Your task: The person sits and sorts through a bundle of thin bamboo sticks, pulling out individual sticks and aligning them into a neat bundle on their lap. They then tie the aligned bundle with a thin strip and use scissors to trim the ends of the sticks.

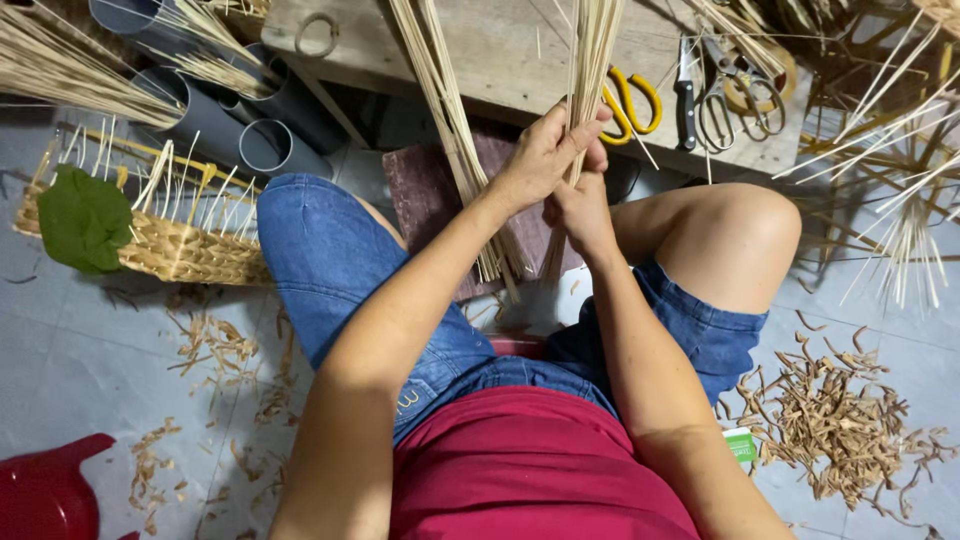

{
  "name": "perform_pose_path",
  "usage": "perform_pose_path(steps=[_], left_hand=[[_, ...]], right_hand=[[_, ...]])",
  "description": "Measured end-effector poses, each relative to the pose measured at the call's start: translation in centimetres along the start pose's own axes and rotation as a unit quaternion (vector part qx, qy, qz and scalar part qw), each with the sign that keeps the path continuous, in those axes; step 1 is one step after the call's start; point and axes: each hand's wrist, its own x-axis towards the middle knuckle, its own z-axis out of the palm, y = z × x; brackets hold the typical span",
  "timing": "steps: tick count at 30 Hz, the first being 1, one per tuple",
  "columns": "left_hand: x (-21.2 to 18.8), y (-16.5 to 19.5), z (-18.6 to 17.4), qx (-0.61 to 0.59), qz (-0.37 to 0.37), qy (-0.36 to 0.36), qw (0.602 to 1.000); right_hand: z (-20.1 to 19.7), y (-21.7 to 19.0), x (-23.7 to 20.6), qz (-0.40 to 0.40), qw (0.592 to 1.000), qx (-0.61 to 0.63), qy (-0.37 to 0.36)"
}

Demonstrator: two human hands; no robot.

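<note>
Upright, pale thin reed strips (590, 60), tightly bunched.

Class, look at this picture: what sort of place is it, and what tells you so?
Probably a basket-weaving workshop: both hands grip a bundle of cane strips, a half-woven basket sits nearby, and scissors lie on the wooden bench.

Strips (590, 60): pale straw. Basket (190, 250): tan weave, checked pattern. Leaf (85, 220): green. Pipes (230, 125): grey. Shorts (330, 260): blue denim. Shirt (530, 470): dark red. Scissors (632, 100): yellow handles. Knife (686, 105): black handle. Table (500, 45): weathered grey-brown wood. Floor (70, 370): light grey tiles. Shavings (840, 420): brown. Stool (45, 490): glossy red. Mat (425, 195): dull maroon.
</note>
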Motion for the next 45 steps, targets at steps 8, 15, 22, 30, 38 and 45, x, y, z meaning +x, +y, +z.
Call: perform_pose_path(steps=[8,15,22,30,38,45], left_hand=[[-2.1,6.0,1.4,-0.049,-0.038,0.025,0.998],[-8.2,12.8,1.4,0.071,-0.136,0.023,0.988],[-11.8,13.7,3.8,0.077,-0.141,0.081,0.984],[-13.3,14.4,3.5,0.062,-0.167,0.132,0.975],[-14.5,13.3,2.5,0.191,-0.135,0.12,0.965],[-14.5,13.8,2.3,0.205,-0.105,0.12,0.966]], right_hand=[[-1.4,-7.5,-4.0,-0.027,0.959,-0.188,-0.21],[-0.7,-13.4,-7.0,-0.147,0.983,0.092,0.058],[2.4,-14.4,-8.7,-0.271,0.952,-0.133,0.06],[2.6,-13.9,-8.4,-0.305,0.915,-0.241,0.112],[1.9,-13.0,-6.5,-0.343,0.882,-0.278,0.162],[2.2,-13.0,-6.4,-0.352,0.881,-0.276,0.151]])
